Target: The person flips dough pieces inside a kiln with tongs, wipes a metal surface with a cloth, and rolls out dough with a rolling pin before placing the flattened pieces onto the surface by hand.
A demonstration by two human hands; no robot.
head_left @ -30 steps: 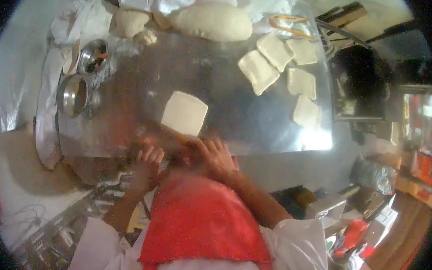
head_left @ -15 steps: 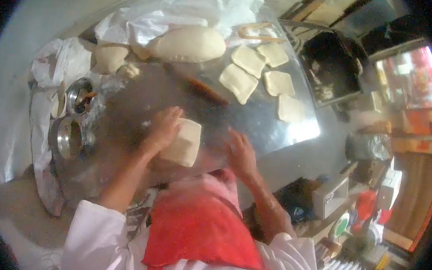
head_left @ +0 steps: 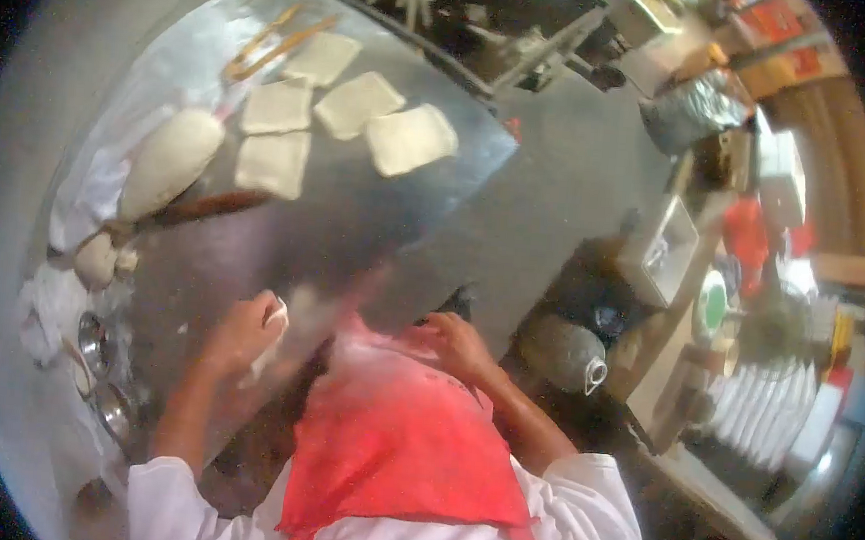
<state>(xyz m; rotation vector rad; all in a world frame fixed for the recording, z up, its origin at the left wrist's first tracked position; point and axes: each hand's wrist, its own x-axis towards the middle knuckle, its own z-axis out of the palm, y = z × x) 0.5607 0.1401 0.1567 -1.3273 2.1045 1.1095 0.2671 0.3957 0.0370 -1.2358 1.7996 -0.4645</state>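
My left hand (head_left: 245, 333) is closed over the near edge of the metal worktable (head_left: 356, 215), with a pale flat piece of dough (head_left: 269, 337) in its fingers, seen nearly edge-on and partly hidden. My right hand (head_left: 455, 344) is at the upper edge of the red apron (head_left: 405, 449), its fingers curled on the cloth. Farther up the table lie several flat dough squares (head_left: 411, 140). A brown rolling pin (head_left: 211, 206) rests between them and my left hand. Beside it sits a large dough lump (head_left: 171, 163).
Wooden tongs (head_left: 273, 43) lie at the table's far end. Metal bowls (head_left: 114, 410) and a smaller dough lump (head_left: 95, 261) stand at the left. Past the far edge is a dark metal-framed unit (head_left: 500, 24). A large bottle (head_left: 565, 355) and a cluttered shelf (head_left: 680, 388) are at the right.
The view has swung right. My left hand has tipped the dough square from lying flat to nearly edge-on. My right hand has come back from beside the table to the apron.
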